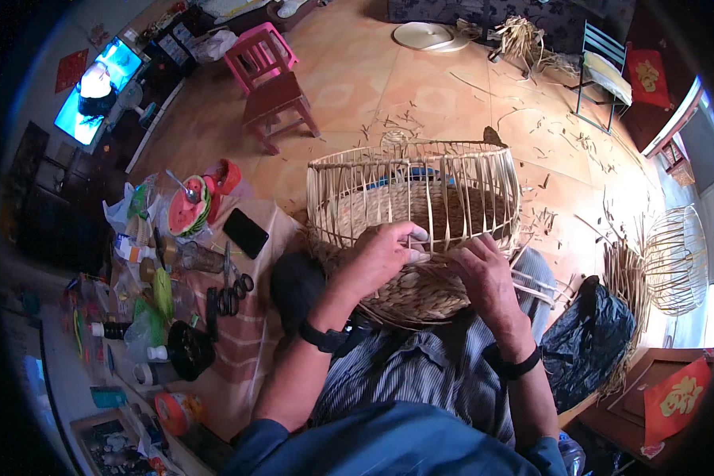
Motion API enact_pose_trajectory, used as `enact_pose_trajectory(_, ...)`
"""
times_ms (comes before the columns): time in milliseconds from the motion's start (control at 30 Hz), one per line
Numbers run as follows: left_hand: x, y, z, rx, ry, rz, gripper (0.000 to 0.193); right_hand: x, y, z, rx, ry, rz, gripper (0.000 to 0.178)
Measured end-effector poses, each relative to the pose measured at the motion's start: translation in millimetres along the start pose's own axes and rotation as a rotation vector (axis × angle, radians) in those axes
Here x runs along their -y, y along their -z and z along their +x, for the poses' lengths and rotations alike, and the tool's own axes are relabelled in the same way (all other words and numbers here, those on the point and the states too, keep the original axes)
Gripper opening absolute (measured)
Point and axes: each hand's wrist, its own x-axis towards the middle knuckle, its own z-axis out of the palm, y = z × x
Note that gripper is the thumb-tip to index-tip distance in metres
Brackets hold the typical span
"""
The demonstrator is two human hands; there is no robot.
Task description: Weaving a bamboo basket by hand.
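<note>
A half-woven straw basket (412, 289) rests on my lap, braided densely on its near side. Thin upright ribs and a rim form an open band above the weave. With thumb and fingers, my left hand (385, 252) pinches a straw strand at the top edge of the weave. Just to its right, my right hand (484, 274) is closed on a straw strand at the same edge. Its fingertips partly hide the strand. Several loose straw ends (541, 290) stick out to the right, past my right hand.
At left, a cloth-covered table (246, 349) holds a cut watermelon (189, 208), a phone (246, 232), scissors (228, 282) and bottles. A red chair (276, 99) stands ahead. Straw scraps litter the floor. Right are a black plastic bag (589, 349), a straw bundle (625, 278) and a wire frame (676, 262).
</note>
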Motion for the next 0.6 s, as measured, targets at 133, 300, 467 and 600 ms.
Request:
enact_pose_trajectory(133, -4.5, -5.4, -4.9, -0.088, -0.123, 0.239, 0.034, 4.8, -1.9, -10.0, -0.069, -0.023, 0.153, 0.023)
enact_pose_trajectory(300, -9.0, -30.1, -34.7, -0.562, -0.399, 0.514, 0.03, 10.1, -1.0, -11.1, -0.104, -0.056, -0.015, 0.026)
enact_pose_trajectory(467, -2.1, -36.0, -42.6, -0.517, -0.435, 0.51, 0.03, 12.1, -1.0, -1.6, -0.067, -0.023, -0.026, 0.022)
enact_pose_trajectory(600, 4.4, -40.0, -29.9, -0.535, -0.481, 0.496, 0.028, 4.7, -7.8, 11.3, -0.081, -0.047, 0.053, 0.016)
